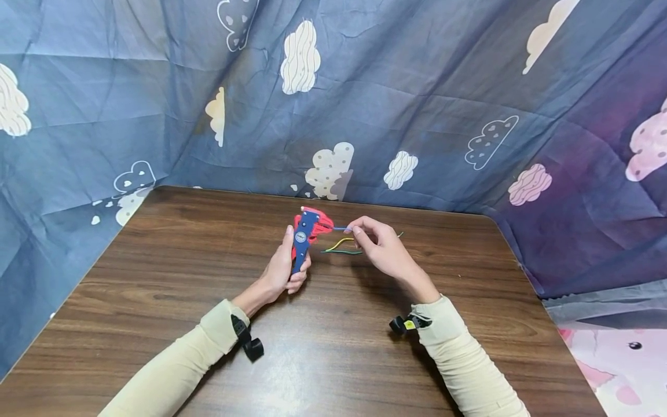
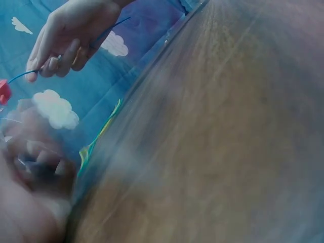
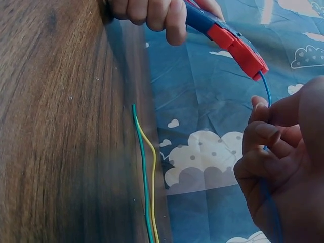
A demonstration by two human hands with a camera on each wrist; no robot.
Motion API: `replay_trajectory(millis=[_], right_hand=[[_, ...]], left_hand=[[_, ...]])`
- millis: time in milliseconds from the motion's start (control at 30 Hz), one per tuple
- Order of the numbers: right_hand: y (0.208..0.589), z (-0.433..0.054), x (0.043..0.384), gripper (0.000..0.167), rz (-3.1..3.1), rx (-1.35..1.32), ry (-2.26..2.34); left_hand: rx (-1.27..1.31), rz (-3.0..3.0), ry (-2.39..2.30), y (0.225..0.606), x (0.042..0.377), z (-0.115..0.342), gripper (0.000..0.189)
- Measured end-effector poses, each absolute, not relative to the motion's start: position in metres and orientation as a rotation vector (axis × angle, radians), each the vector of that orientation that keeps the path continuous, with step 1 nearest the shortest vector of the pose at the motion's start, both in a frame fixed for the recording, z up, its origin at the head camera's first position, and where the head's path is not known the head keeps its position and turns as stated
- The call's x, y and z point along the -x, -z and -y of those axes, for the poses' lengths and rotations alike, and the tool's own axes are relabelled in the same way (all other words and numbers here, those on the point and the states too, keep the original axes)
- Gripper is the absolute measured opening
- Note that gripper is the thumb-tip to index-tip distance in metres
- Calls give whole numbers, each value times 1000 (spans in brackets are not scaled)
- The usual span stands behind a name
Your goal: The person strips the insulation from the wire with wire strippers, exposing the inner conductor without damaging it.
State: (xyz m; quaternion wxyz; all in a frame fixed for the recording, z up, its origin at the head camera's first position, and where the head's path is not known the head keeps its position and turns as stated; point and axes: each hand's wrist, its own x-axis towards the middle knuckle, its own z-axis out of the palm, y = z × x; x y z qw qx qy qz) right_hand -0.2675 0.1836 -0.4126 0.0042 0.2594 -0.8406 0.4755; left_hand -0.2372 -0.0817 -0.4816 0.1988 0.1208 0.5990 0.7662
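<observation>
Wire, blue (image 3: 267,87), is pinched by the right hand (image 1: 385,249), its end at the red nose of the pliers (image 1: 305,229), whose handle the left hand (image 1: 279,269) grips. It looks light and bendy, best held near the nose; the pliers, probably stiff and heavier, by the handle. Green wire (image 3: 144,167) and yellow wire (image 3: 154,167) lie nearby on the table (image 1: 333,324).

wood-grain table (image 1: 167,260) | blue curtain (image 1: 406,92) (cloud-printed, creased) | pink-and-white cloth (image 1: 620,359), lower right
</observation>
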Motion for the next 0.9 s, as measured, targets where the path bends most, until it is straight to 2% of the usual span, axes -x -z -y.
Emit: replay_trajectory(millis=[167,900], right_hand=[[411,-182,269,22,2640,-797,-1484],[416,-185,270,21,2605,-784,-1495]], left_hand=[[-359,-1713,-2191,483,238,82,90],[-323,-1574,-2076,481,240,84,100]])
